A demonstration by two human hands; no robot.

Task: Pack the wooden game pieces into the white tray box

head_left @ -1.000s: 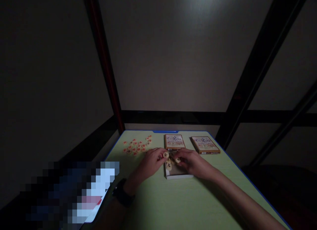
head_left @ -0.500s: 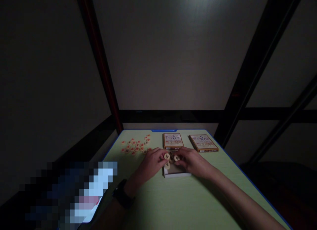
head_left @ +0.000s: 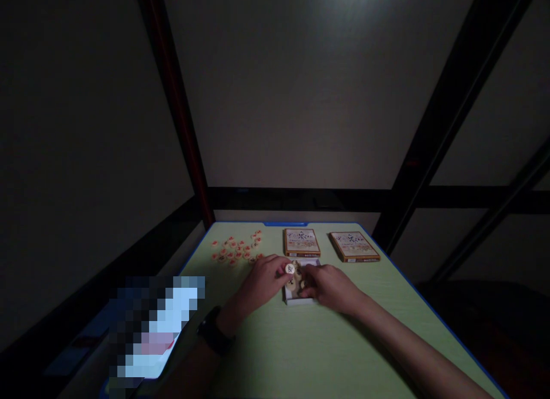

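Note:
Between the thumb and fingers of my left hand [head_left: 263, 281] is a round piece [head_left: 290, 269] with a dark character, held above the left side of a small open white box [head_left: 301, 301]. Inside the box lie several pale round pieces, one of them [head_left: 291, 284] near its left wall. My right hand [head_left: 333, 285] reaches into the box from the right, its fingers closed around a piece that is mostly hidden. Left of my left hand, several round pieces with mostly red characters [head_left: 238, 254] are spread on the green table [head_left: 283, 353].
Behind the open box lies a closed printed box [head_left: 301, 242]. Another printed box [head_left: 354, 246] rests at the back right. A blurred bright screen [head_left: 165, 330] is at the table's left edge. My left wrist wears a dark watch [head_left: 215, 330].
My right hand has lowered into the open box and shifted slightly, uncovering more of the box. My left hand keeps its piece in nearly the same place.

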